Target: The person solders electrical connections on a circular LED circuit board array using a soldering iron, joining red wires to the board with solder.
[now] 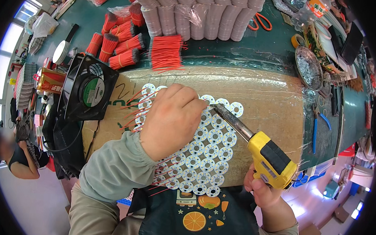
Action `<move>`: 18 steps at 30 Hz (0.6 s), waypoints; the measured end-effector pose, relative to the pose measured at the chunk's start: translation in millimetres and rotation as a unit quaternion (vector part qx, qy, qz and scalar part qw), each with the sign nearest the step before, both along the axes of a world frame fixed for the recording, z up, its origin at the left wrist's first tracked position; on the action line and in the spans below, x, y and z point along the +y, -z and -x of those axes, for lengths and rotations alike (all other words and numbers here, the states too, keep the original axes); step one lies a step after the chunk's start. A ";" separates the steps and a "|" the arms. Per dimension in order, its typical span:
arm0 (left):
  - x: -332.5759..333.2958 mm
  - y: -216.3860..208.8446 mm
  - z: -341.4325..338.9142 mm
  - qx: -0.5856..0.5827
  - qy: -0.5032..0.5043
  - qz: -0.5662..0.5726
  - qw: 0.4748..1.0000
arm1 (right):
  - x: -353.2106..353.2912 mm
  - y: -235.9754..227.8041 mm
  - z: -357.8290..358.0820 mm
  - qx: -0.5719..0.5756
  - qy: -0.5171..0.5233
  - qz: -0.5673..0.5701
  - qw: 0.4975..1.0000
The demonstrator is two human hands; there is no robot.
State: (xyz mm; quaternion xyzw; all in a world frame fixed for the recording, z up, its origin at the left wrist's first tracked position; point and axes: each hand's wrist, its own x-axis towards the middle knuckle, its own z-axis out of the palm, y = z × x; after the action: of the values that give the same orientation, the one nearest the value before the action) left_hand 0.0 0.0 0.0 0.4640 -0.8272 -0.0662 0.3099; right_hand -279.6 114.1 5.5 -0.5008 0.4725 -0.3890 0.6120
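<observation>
My right hand [262, 191] grips a yellow and black soldering gun [273, 161] by its handle. The metal barrel slants up and left, its tip close to the fingertips of my left hand [173, 117]. That hand is closed in a pinch over the upper discs; whatever is between its fingers is hidden. Under it lie rows of small round white LED boards [211, 151], each with a hole in the middle. Red wires [131, 114] stick out from the boards on the left side. Part of the rows is covered by my left hand and sleeve.
The boards lie on a brown work board [273, 96]. Beyond it are loose red wires [166, 53], wire bundles [125, 58] and stacked discs [196, 21]. A black fan [88, 88] stands left; a metal dish [308, 67] and blue-handled pliers [315, 135] lie right. Another person sits far left.
</observation>
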 end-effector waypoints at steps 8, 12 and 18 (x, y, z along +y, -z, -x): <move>-0.3 0.3 0.4 -0.003 0.001 0.000 1.000 | 3.1 2.9 1.2 -0.001 0.022 -0.001 1.000; -0.3 1.5 0.0 -0.002 0.003 0.004 1.000 | 5.0 8.7 6.0 -0.035 0.017 -0.027 0.999; 0.2 0.8 -0.1 -0.002 0.001 0.005 1.000 | 2.8 7.1 -2.3 -0.130 0.100 -0.052 0.985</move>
State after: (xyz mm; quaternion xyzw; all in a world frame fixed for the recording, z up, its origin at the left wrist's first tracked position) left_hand 0.1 0.2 -0.8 0.4621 -0.8285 -0.0610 0.3102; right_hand -277.3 116.9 -1.6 -0.3635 0.4567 -0.4849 0.6513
